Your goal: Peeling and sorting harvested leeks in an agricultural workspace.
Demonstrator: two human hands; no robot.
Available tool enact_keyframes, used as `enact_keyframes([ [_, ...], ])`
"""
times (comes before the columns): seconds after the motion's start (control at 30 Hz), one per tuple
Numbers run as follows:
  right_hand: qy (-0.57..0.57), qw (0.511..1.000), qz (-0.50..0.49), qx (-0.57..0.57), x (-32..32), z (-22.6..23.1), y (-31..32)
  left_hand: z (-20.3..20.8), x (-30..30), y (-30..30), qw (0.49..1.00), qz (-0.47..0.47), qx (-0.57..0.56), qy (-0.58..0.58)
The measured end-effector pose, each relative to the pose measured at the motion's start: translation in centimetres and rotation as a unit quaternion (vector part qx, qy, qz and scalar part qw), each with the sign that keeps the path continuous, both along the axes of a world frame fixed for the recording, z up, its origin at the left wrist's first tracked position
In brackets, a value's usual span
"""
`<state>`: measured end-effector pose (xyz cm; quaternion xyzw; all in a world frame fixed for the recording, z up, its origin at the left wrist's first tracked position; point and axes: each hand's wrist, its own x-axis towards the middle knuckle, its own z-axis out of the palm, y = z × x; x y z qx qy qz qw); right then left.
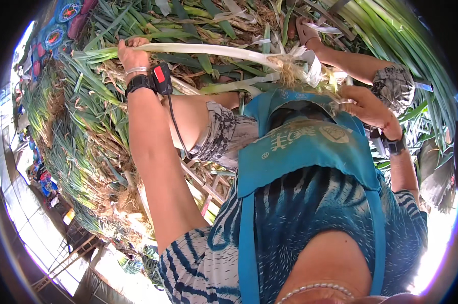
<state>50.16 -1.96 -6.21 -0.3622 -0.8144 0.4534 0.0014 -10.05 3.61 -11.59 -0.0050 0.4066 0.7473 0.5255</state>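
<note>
Holds a leek (208, 49) in the left grip (132, 57), with roots (291, 72) toward the right grip (365, 105); cannot tell the latter's state.

1. The left arm (150, 147) reaches far out in front, almost straight.
2. At its end, the left hand (133, 53) is curled up in a grip.
3. The right arm (404, 172) is closer to the body.
4. The right wrist (391, 129) bends, so the right hand (367, 105) points in to the left.
5. The right hand's fingers are bent too, but it is hard to see if they hold on.
6. The two hands are well apart.
</note>
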Motion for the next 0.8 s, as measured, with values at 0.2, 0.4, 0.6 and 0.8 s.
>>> enact_keyframes([
  [0.2, 0.164, 0.986, -0.030, 0.018, -9.3, 2.4, 2.5, 2.6, 1.6, -0.3, 0.998, -0.021, 0.059, 0.031],
  [0.4, 0.206, 0.963, 0.171, 0.041, -14.3, 0.3, 4.0, 3.4, 2.2, 0.1, 0.987, -0.022, 0.145, -0.073],
  [0.6, 0.218, 0.954, 0.144, -0.148, -8.8, 2.7, 2.3, 1.1, -0.1, -1.9, 0.993, 0.026, 0.073, -0.085],
  [0.8, 0.391, 0.808, -0.191, -0.396, 1.8, -1.3, -0.1, 2.1, 2.0, -2.2, 0.993, 0.096, 0.072, -0.002],
])
